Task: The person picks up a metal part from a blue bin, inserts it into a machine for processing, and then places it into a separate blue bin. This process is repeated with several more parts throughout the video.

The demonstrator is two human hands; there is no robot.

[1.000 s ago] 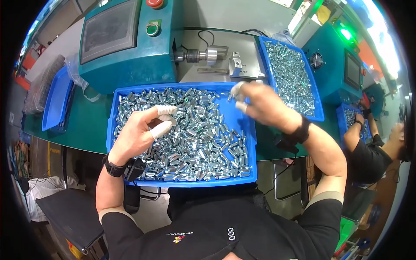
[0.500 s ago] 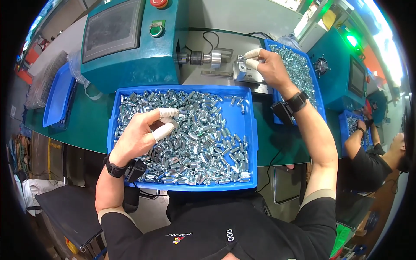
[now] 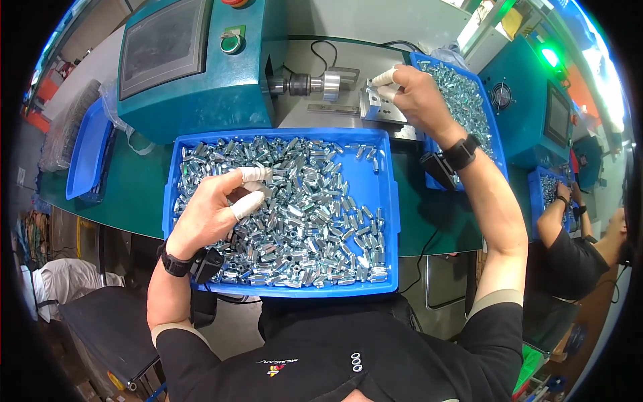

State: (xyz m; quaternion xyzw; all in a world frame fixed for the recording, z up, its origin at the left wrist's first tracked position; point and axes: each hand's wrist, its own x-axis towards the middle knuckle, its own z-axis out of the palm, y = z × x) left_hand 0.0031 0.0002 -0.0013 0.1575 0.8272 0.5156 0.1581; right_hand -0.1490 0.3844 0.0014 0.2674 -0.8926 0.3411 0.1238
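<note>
- Clock directions are read on the view, with 12 at its top. The right hand (image 3: 422, 100) is at the steel clamp block (image 3: 379, 107), its cot-covered thumb and forefinger drawn close together at the block's upper side.
- From those fingertips the bright steel cylinder (image 3: 330, 86) of the spindle lies at 9 o'clock, a short gap away; its long axis runs along the 9-to-3 line, toward the block.
- The right hand is much the nearer to block and spindle. The left hand (image 3: 218, 204) sits well apart, at about 8 o'clock from it, over the blue tray (image 3: 362, 187).
- The hexagonal metal sleeves (image 3: 308, 234) heap in that tray, at 7 to 8 o'clock from the block, their long axes pointing every way; a few lie loose toward its 1 o'clock corner.
- The left thumb and forefinger, also in white cots, curl to a narrow gap; I cannot tell whether a sleeve is between them.
- The right fingers hide part of the block's top, so whether they grip a sleeve, or how it would lie there, cannot be made out.
- The teal machine housing (image 3: 201, 94) is cut off at 12 o'clock.
</note>
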